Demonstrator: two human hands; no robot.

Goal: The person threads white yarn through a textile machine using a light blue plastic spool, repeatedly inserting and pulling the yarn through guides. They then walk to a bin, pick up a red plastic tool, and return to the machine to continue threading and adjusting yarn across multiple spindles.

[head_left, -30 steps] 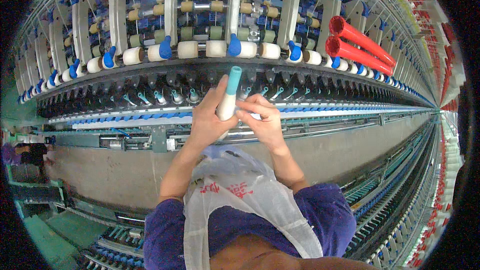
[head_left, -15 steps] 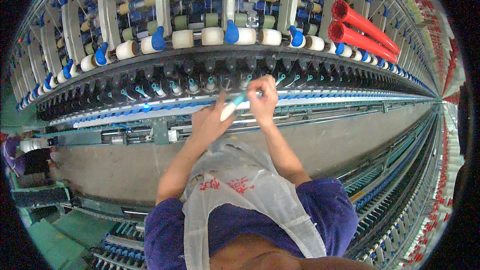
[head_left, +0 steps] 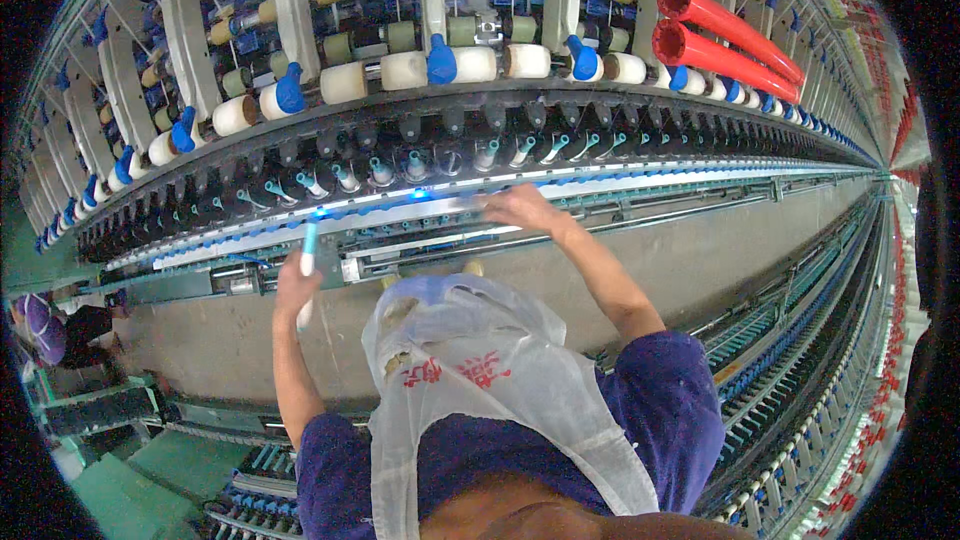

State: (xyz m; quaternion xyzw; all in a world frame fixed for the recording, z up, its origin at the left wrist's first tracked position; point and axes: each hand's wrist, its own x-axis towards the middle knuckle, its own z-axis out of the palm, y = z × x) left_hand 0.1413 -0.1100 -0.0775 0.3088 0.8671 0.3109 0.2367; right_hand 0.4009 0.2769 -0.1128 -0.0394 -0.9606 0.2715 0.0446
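Note:
My left hand point(head_left: 297, 285) is closed around a spinning bobbin point(head_left: 308, 252), a teal tube wound with white yarn. It is away from the machine, left of my apron point(head_left: 470, 340), with the teal end pointing up. My right hand point(head_left: 520, 208) reaches to the front of the white rail point(head_left: 375, 202), its fingers pointing left and smeared by motion. Whether those fingers hold anything cannot be made out. Behind the rail runs a row of teal-topped bobbins on spindles; one bobbin point(head_left: 381, 172) carries white yarn.
White rollers point(head_left: 404, 71) with blue levers point(head_left: 441, 60) line the spinning frame above the spindles. Two red tubes point(head_left: 730, 35) lie across it at upper right. Another machine point(head_left: 770, 440) stands behind me at right. A person in purple point(head_left: 42, 330) is at far left.
My hands have separated. My left hand has carried the bobbin left and down, while my right hand has dropped from the spindles to the rail. The view has shifted slightly.

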